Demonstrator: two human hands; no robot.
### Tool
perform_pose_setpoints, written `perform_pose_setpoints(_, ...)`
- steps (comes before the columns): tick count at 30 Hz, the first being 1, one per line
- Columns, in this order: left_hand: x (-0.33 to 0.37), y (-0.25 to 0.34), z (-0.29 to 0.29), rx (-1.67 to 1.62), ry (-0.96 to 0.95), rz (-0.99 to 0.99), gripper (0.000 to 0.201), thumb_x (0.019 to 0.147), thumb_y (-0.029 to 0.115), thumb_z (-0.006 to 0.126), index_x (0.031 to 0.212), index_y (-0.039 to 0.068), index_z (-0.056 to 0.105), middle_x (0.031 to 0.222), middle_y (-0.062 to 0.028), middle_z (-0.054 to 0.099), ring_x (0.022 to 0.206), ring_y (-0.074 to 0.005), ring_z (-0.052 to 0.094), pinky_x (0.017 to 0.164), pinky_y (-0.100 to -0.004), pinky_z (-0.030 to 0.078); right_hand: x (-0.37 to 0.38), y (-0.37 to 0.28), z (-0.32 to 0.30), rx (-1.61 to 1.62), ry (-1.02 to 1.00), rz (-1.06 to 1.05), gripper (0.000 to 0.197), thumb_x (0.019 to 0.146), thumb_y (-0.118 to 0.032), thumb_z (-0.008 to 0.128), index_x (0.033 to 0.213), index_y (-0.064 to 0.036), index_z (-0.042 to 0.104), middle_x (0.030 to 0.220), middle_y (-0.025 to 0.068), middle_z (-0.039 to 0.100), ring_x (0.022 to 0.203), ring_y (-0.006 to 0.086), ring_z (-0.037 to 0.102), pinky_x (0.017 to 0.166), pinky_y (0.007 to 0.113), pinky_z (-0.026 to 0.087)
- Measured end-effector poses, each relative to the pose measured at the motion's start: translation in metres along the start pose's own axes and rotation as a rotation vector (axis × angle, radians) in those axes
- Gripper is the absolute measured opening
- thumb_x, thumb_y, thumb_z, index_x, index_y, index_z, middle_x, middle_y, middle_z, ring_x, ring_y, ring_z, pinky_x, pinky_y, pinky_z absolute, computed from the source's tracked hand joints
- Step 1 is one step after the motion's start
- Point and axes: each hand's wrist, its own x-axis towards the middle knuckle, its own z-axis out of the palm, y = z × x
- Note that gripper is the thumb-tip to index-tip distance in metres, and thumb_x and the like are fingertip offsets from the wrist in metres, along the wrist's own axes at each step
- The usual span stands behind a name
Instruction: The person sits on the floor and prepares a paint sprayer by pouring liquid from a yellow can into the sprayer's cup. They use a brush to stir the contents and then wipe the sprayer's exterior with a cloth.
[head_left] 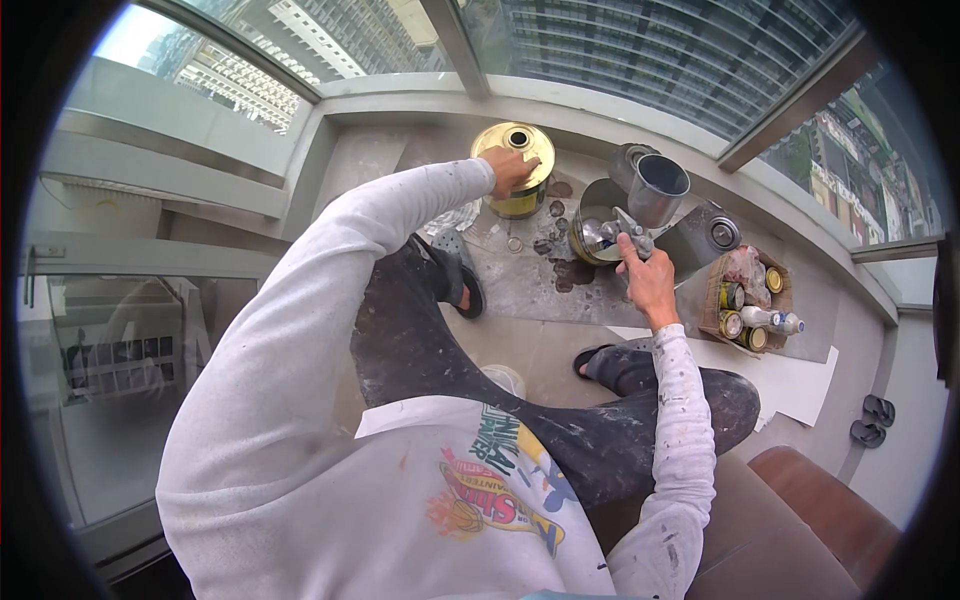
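Note:
A round gold metal can (521, 205) with a dark spout hole in its lid stands by the window wall. My left hand (510, 170) lies on top of it, fingers curled at the middle of the lid; the handle, if there is one, is hidden. In front of me to the right, my right hand (648, 285) grips a metal spray gun (632, 228). A dark grey cup (658, 190), its mouth facing up, sits above the gun. Just below and behind the gun is an open tin (583, 245), partly covered by it.
A dark grey can (712, 232) stands right of the gun. Beyond it, a cardboard box (712, 300) holds small tins, bottles and a plastic bag. Dark stains mark the floor sheet (500, 280). Black slippers (873, 420) lie at the far right, and large windows border the space.

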Motion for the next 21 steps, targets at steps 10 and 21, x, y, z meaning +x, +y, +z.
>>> perform_pose_setpoints(10,0.009,-0.009,0.074,-0.079,0.213,-0.238,0.055,0.074,0.023,0.071,0.122,0.004,0.053,0.093,-0.0208,0.066,0.090,-0.0365,0.067,0.073,-0.0459,0.052,0.001,0.000,-0.010,-0.003,0.117,0.093,0.059,0.089,-0.058,0.066,0.084,0.0006,0.070,0.058,0.0042,0.056,0.058,0.0158,0.054,0.060,0.034,0.044)
perform_pose_setpoints(21,0.099,0.101,0.017,-0.655,0.248,0.202,0.018,0.076,0.008,0.061,0.089,0.000,0.070,0.082,-0.0235,0.066,0.085,-0.0427,0.066,0.077,-0.0499,0.053,-0.003,0.005,-0.016,-0.105,0.124,0.125,0.054,0.093,-0.052,0.066,0.086,0.0016,0.069,0.055,0.0024,0.053,0.053,0.0128,0.052,0.052,0.033,0.042)
